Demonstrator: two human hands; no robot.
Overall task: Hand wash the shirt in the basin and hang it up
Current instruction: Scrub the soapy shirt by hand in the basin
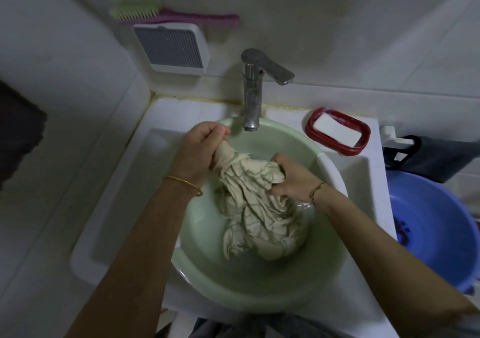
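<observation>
The shirt (257,208) is gripped below the tap (251,91) by the left hand (200,153) and right hand (293,179), likely for wringing over the basin (233,285).

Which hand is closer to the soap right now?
Right. The right hand grips the shirt just in front of the soap; the left hand grips it farther off, beyond the tap.

White tiled wall (337,26), seemingly dim light
</observation>
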